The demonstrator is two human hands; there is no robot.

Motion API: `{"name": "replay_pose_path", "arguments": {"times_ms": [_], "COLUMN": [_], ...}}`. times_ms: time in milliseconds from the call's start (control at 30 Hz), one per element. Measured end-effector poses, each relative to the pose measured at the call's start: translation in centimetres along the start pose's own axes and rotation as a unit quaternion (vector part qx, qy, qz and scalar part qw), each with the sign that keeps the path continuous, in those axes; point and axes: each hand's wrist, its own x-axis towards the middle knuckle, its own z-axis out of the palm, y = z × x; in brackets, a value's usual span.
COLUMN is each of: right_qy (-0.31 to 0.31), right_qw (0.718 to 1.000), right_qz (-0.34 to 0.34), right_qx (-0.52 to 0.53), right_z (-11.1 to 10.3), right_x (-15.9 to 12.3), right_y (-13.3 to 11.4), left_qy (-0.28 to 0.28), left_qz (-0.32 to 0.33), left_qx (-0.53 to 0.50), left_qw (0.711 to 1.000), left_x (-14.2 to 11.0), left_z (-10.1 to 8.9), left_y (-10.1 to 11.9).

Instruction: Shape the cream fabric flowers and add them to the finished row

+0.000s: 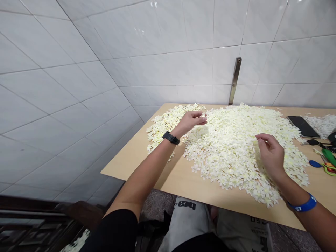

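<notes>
A big heap of small artificial flowers [236, 140], white with pale yellow middles, spreads over the board tabletop. To its left lies a smaller, yellower flower pile [168, 120]. My left hand [193, 121], wearing a black wrist band, reaches over the gap between the two piles. Its thumb and fingers pinch a single white flower [204, 115], partly covered by the fingertips. Above the right part of the big heap is my right hand [271, 154], with a blue wristband below it. Thumb and forefinger are closed at the tips; what they hold, if anything, is too small to make out.
On the right lie a dark phone [303, 126], black-handled scissors [316, 142], green and blue-handled tools [328, 157] and a whiter petal pile [322, 125]. A tiled wall [170, 70] with a metal bracket [234, 82] stands behind. The tabletop's left corner [110, 170] juts out.
</notes>
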Motion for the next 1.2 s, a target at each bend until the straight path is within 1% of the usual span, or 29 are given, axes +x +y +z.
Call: {"name": "replay_pose_path", "arguments": {"times_ms": [33, 67, 133, 200, 267, 333, 367, 433, 533, 600, 633, 700, 767, 833, 933, 1000, 1100, 1200], "right_qy": [0.000, -0.001, -0.006, -0.010, -0.013, -0.013, -0.013, -0.014, -0.019, -0.029, -0.037, -0.055, -0.068, -0.070, -0.077, -0.098, -0.154, -0.207], "right_qw": [1.000, 1.000, 1.000, 1.000, 1.000, 1.000, 1.000, 1.000, 1.000, 0.999, 0.999, 0.997, 0.994, 0.992, 0.992, 0.990, 0.976, 0.951], "right_qz": [0.001, 0.002, 0.004, 0.003, 0.001, -0.001, -0.002, -0.002, -0.006, -0.019, -0.030, -0.060, -0.088, -0.102, -0.098, -0.104, -0.156, -0.228], "right_qx": [0.002, 0.003, 0.004, 0.005, 0.005, 0.005, 0.005, 0.002, 0.001, 0.002, 0.001, -0.001, -0.003, -0.003, -0.005, -0.006, -0.001, -0.004], "right_z": [0.0, 0.0, 0.0, 0.0, 0.1, 0.1, 0.1, 0.0, 0.1, 0.1, 0.2, 0.2, 0.2, 0.2, 0.1, 0.1, 0.1, 0.2], "right_x": [0.0, 0.0, -0.1, -0.1, -0.1, -0.1, -0.1, -0.1, -0.1, -0.3, -0.4, -0.7, -0.9, -1.0, -1.0, -1.0, -1.2, -1.6], "right_y": [0.0, -0.1, -0.2, -0.3, -0.4, -0.4, -0.4, -0.4, -0.4, -0.4, -0.5, -0.7, -0.8, -0.9, -1.0, -1.0, -1.4, -1.9], "left_qy": [-0.029, -0.046, -0.060, -0.069, -0.064, -0.052, -0.050, -0.062, -0.092, -0.118, -0.132, -0.156, -0.166, -0.163, -0.147, -0.140, -0.128, -0.126], "left_qz": [0.005, 0.011, 0.026, 0.063, 0.135, 0.186, 0.196, 0.189, 0.167, 0.166, 0.176, 0.213, 0.260, 0.286, 0.286, 0.296, 0.327, 0.340], "left_qx": [0.005, 0.007, 0.035, 0.096, 0.180, 0.231, 0.241, 0.243, 0.216, 0.172, 0.153, 0.141, 0.162, 0.197, 0.251, 0.296, 0.363, 0.401], "left_qw": [1.000, 0.999, 0.997, 0.991, 0.972, 0.953, 0.949, 0.950, 0.958, 0.964, 0.963, 0.954, 0.937, 0.924, 0.913, 0.897, 0.863, 0.841], "left_x": [-0.4, -0.7, -1.5, -2.2, -2.7, -3.0, -3.2, -3.6, -4.3, -4.8, -5.0, -5.3, -5.6, -5.8, -6.0, -6.2, -6.4, -6.8], "left_z": [0.6, 1.4, 3.0, 4.7, 6.1, 7.2, 7.6, 8.2, 8.9, 9.4, 9.6, 9.9, 10.2, 10.2, 10.1, 9.9, 9.9, 10.3], "left_y": [0.3, 0.5, 0.9, 1.1, 1.1, 0.8, 0.6, 0.2, -0.5, -1.0, -1.3, -1.7, -2.1, -2.4, -2.9, -3.2, -3.6, -3.7]}}
